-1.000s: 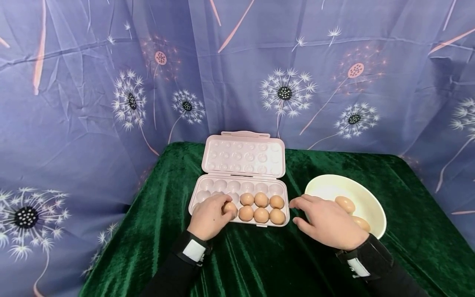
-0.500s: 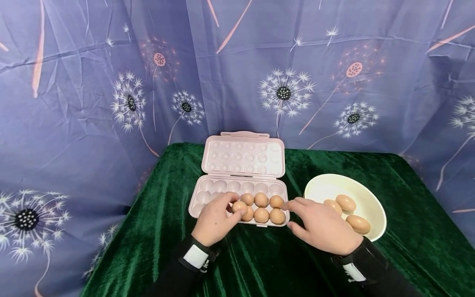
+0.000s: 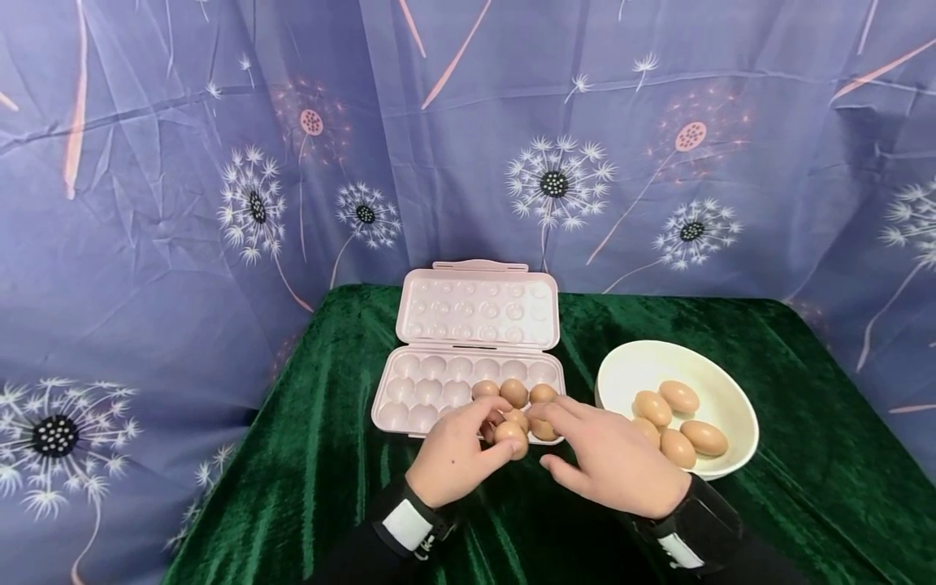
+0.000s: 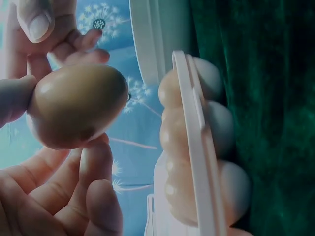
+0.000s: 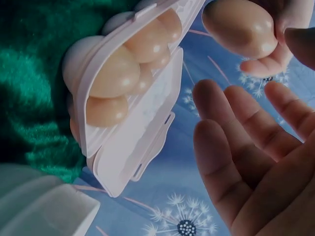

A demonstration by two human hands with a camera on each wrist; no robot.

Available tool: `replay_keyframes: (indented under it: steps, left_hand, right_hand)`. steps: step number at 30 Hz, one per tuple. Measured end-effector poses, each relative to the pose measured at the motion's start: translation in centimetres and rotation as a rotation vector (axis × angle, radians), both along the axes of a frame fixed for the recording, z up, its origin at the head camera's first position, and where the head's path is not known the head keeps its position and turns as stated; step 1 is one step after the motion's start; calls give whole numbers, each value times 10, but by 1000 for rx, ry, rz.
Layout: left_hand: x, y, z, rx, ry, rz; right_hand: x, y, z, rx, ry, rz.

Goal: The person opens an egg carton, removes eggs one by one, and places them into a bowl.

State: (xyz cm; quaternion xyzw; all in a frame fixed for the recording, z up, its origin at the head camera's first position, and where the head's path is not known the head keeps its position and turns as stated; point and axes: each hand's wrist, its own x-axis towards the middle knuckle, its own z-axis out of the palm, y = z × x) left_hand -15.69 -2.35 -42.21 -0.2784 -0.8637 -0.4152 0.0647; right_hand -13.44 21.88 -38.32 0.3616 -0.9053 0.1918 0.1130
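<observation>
My left hand [image 3: 461, 455] pinches a brown egg [image 3: 512, 439] between thumb and fingers, above the front edge of the pink egg box [image 3: 396, 417]. In the left wrist view the held egg [image 4: 78, 105] is wholly in sight, apart from the box. My right hand [image 3: 610, 459] is held close by on the right, over the box's right end, its fingers extended and holding nothing. In the right wrist view its fingers [image 5: 246, 142] point toward the held egg. Two rows of eggs [image 3: 513, 392] sit in the box's right half; the front row is partly hidden by my hands.
The box's lid [image 3: 478, 309] stands open toward the back. A cream bowl [image 3: 742, 431] with several brown eggs [image 3: 678, 397] stands on the right. Green velvet cloth [image 3: 314, 455] covers the table, with a purple dandelion-print curtain [image 3: 453, 162] behind.
My left hand has lifted the egg from the front row's left end and carried it rightward. My right hand has moved left from the bowl, uncovering more eggs there.
</observation>
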Motion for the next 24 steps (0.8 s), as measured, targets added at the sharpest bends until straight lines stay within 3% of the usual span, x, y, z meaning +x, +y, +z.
replay_keyframes:
  steps: [7, 24]
  left_hand:
    - [5, 8, 1, -15, 5, -21]
    - [12, 19, 3, -63, 1, -45]
  right_hand:
    - [4, -5, -4, 2, -58, 31]
    - [8, -11, -12, 16, -13, 80]
